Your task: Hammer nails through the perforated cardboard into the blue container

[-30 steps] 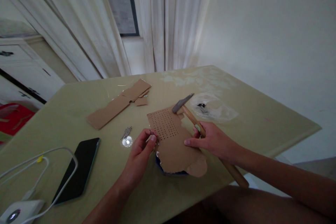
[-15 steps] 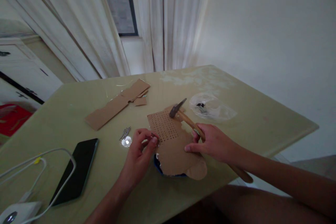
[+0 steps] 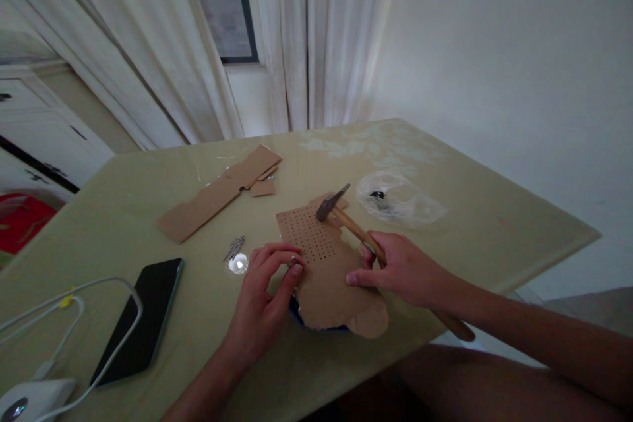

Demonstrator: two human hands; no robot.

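My right hand (image 3: 403, 269) is closed around the wooden handle of a hammer (image 3: 357, 229), its thumb resting on a brown piece of cardboard (image 3: 329, 293). The hammer's metal head lies over the cardboard's far part, beside rows of small punched holes. At the cardboard's left edge, my left hand (image 3: 271, 283) pinches a small metal nail (image 3: 293, 262) between thumb and fingers; most of it is hidden. Under the cardboard, part of a dark blue object (image 3: 316, 326) shows. Several loose nails (image 3: 234, 248) lie left of my left hand, near a shiny clear disc (image 3: 239, 264).
A long cardboard strip (image 3: 217, 201) with smaller scraps lies at the back left. A clear plastic bag (image 3: 405, 201) with dark bits inside rests at the right. A black phone (image 3: 141, 323) and a white charger (image 3: 37, 399) with cables occupy the near left of the table (image 3: 494, 224).
My left hand's fingers have stretched out somewhat and shifted slightly right along the cardboard's edge, the nail still pinched. The right hand and hammer stay nearly in place.
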